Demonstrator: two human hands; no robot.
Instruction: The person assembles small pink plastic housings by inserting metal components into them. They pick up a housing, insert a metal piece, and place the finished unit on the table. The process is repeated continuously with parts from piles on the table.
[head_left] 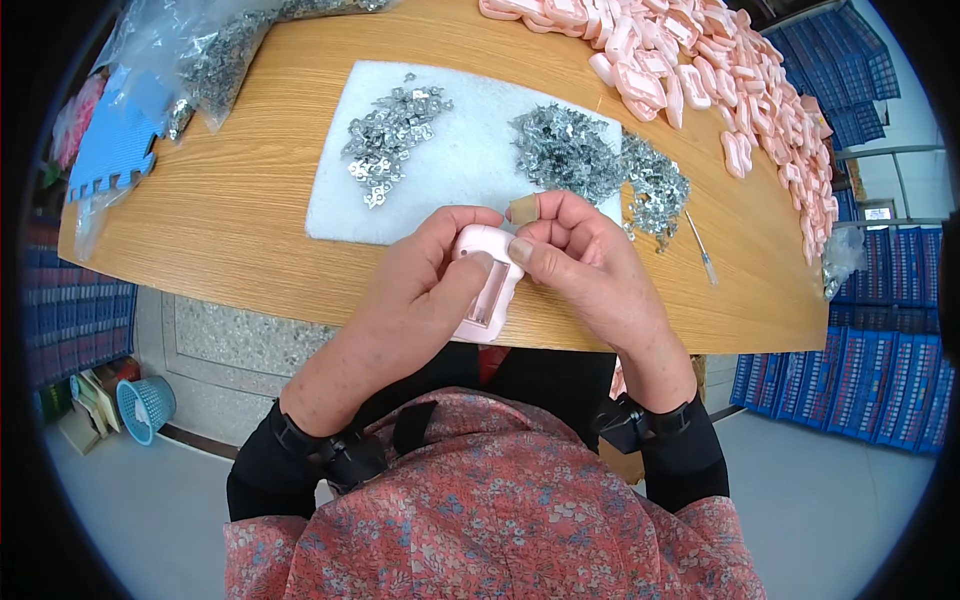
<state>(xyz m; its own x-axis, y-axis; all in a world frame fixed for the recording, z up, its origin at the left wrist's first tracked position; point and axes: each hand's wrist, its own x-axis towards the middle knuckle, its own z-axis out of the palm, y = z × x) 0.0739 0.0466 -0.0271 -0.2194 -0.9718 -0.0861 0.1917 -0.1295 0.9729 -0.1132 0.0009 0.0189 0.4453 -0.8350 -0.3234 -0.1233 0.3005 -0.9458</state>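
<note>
A pale pink plastic casing with a long rectangular slot is in front of me, just above the table's near edge. My left hand grips it from the left, with the thumb lying across its face by the upper end of the slot. At the casing's upper right edge is my right hand, its thumb tip against the rim and its fingers curled. A tan wrap covers one right fingertip. Anything small pinched in those right fingers is hidden. Beyond the hands, a white foam sheet carries piles of small metal pieces.
More pink casings are heaped at the far right. A thin screwdriver-like tool lies right of the metal pile. Clear plastic bags of metal pieces and a blue foam mat occupy the far left. Blue racks stand beyond the table.
</note>
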